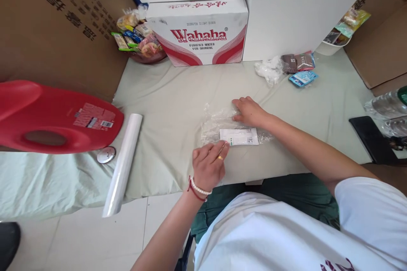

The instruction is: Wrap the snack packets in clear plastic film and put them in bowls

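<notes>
Near the table's front edge lies a small white packet (240,136) with a printed label and a barcode. It rests on a crumpled clear plastic sheet (210,125). My left hand (208,163), wearing a ring and bracelets, has its fingers curled, with thumb and index finger closed at the packet's lower left corner. Just what lies between those fingertips is partly hidden. Behind the packet, my right hand (249,112) lies palm down on the far side of the plastic, fingers stretched out and somewhat apart.
To the left are a white roll (123,165), a round metal lid-like disc (106,155) and a red jug (60,116). A Wahaha carton (200,34) stands behind. Snack packets (299,63) lie at back right; a black phone-like slab (372,139) and bottles (389,103) sit right.
</notes>
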`<state>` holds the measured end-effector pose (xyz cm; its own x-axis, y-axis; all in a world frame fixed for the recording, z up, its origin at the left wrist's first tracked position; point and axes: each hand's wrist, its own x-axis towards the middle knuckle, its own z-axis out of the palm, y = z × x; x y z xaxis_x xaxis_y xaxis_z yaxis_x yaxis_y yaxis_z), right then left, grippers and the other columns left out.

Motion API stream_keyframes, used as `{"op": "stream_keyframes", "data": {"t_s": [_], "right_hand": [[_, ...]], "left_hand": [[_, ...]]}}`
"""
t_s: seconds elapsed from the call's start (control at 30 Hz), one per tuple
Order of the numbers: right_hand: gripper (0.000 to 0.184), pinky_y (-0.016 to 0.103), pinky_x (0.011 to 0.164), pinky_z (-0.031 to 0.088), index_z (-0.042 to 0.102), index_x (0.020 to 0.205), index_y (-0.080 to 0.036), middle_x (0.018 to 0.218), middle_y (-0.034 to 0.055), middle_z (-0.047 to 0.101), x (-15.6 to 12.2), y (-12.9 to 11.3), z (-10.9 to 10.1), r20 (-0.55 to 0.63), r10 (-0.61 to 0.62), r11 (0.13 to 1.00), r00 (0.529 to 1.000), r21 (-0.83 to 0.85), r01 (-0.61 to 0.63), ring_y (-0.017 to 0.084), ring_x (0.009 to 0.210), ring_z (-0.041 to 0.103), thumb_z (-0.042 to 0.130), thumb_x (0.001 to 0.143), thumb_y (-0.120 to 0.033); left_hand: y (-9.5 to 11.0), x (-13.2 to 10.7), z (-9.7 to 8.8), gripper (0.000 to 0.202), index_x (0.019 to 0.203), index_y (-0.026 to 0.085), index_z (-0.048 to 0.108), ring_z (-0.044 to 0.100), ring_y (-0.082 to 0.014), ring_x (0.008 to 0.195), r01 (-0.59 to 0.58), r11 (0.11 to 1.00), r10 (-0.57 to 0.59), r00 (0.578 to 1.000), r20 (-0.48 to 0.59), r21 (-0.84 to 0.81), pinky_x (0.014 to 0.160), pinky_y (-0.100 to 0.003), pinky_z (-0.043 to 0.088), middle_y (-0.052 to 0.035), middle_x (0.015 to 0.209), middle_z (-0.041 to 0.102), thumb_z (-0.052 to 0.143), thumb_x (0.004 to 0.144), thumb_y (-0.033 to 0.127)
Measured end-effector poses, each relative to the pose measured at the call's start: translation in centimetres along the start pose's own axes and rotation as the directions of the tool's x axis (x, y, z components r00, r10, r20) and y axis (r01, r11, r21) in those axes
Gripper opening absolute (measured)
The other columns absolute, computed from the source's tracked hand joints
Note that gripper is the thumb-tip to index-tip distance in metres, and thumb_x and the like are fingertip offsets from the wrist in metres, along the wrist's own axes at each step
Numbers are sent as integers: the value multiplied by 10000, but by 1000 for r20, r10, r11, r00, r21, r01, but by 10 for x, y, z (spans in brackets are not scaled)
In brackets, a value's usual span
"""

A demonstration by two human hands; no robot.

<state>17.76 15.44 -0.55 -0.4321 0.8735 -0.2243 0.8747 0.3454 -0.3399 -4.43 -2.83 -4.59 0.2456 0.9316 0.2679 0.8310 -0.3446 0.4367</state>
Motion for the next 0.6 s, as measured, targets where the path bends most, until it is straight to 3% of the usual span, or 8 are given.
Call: {"op": "stream_keyframes", "data": {"t_s": [0.1, 0.2, 0.3, 0.4, 0.43, 0.5, 0.57, 0.6], "right_hand": [[307, 311, 836, 470, 725, 1212, -168, 1021, 89, 748, 6, -2, -3, 75, 18, 995, 997, 92, -25, 240, 972, 645, 671, 918, -240], [275, 278, 817, 452, 773, 1158, -203, 1000, 49, 758, -9, -7, -8, 45, -121, 983, 992, 143, 113, 197, 941, 649, 560, 987, -228], [352, 299, 779, 424, 740, 1301, -252, 1024, 81, 729, -43, -17, 0, 76, -318, 947, 945, -22, 321, 236, 983, 616, 517, 1029, -244], [460, 315, 694, 379, 638, 1454, -314, 1115, 119, 676, -80, -26, 20, 183, -372, 893, 910, -198, 405, 263, 976, 593, 505, 1029, -198], [513, 320, 689, 375, 593, 1499, -329, 1147, 125, 659, -89, -28, 26, 189, -367, 884, 911, -232, 405, 265, 982, 589, 491, 1024, -161], [605, 332, 708, 387, 524, 1554, -340, 1180, 129, 637, -102, -30, 35, 183, -354, 878, 917, -274, 393, 269, 1006, 580, 464, 1006, -90], [632, 347, 732, 406, 511, 1563, -331, 1193, 133, 623, -106, -32, 38, 179, -334, 879, 925, -295, 375, 277, 1022, 571, 454, 993, -63], [635, 352, 741, 414, 514, 1560, -324, 1195, 135, 619, -107, -33, 38, 176, -324, 881, 929, -300, 364, 279, 1024, 568, 453, 987, -56]], "left_hand": [[5, 22, 10, 480, 1388, 311, 671, 622, -312, 1082, 61, 995, -68, 993, 98, 74, 924, -522, 438, -40, 1467, 670, 467, 968, 204], [1, 37, 17, 440, 1324, 291, 711, 631, -314, 1045, 98, 989, -111, 988, 111, 114, 854, -503, 459, -41, 1452, 681, 473, 971, 178], [-6, 38, 20, 418, 1264, 286, 740, 645, -307, 1064, 100, 992, -108, 989, 104, 80, 870, -499, 483, -51, 1433, 692, 496, 951, 154], [-18, 35, 21, 343, 1112, 276, 772, 665, -264, 1076, 158, 980, -157, 987, 17, -119, 954, -484, 519, -47, 1284, 760, 491, 944, 173], [-24, 34, 20, 328, 1072, 268, 765, 670, -244, 1085, 212, 956, -227, 973, -49, -203, 988, -470, 526, -45, 1225, 771, 470, 951, 190], [-33, 35, 18, 320, 1053, 248, 735, 658, -228, 1136, 351, 880, -422, 887, -189, -319, 1062, -465, 511, -63, 1168, 755, 424, 975, 249], [-37, 39, 16, 346, 1095, 225, 707, 596, -268, 1266, 476, 819, -559, 788, -259, -321, 1149, -531, 442, -114, 1239, 707, 399, 1006, 355], [-37, 41, 15, 368, 1112, 212, 697, 525, -310, 1363, 514, 808, -582, 772, -255, -288, 1186, -587, 385, -150, 1319, 665, 417, 1007, 426]]}}
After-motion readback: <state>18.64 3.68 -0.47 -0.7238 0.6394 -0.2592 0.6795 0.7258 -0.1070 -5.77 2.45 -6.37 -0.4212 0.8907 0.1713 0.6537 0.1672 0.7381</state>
